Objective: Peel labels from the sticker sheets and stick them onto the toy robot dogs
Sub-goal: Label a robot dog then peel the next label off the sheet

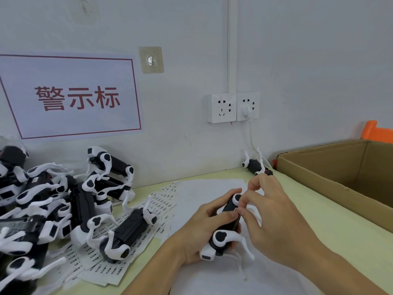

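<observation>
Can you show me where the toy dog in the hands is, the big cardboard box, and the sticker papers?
held toy robot dog (228, 209), head view, on its black body.
cardboard box (319, 177), head view, on its near outer wall.
sticker sheets (110, 271), head view, on a printed sheet near the table edge.

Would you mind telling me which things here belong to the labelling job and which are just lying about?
Part of the job:
- toy dog gripped by the left hand, right hand working at its body
- pile of toy dogs
- sticker sheets

Just lying about:
- cardboard box
- wall sockets
- red-lettered sign
- lone toy dog by the wall
</observation>
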A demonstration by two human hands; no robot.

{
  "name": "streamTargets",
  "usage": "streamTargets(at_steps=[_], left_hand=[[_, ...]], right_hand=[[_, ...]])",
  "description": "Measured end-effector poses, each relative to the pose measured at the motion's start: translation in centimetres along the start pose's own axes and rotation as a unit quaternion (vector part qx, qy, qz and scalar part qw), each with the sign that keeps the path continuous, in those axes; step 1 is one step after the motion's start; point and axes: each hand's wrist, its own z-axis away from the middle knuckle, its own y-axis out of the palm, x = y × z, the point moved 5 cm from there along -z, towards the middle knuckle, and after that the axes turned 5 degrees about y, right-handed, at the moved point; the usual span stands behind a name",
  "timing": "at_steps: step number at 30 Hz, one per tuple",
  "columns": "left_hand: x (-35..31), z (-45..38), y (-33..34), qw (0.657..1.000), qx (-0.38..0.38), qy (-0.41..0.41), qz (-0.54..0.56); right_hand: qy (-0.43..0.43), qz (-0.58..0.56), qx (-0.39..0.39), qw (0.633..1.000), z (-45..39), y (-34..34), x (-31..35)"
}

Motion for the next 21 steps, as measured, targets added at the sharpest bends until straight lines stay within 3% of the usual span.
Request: streamTargets(at_steps=[12, 21], left_hand=[[0.1, -0.1, -0.1, 1.0, -0.004, -0.001, -0.013], [0.0, 0.0, -0.1, 1.0, 0.004, 0.001, -0.028]], right_hand=[[-0.016, 0.048, -0.058, 0.997, 0.1, -0.3, 0.6], [0.046, 0.063, -0.068, 0.995, 0.3, -0.5, 1.1]])
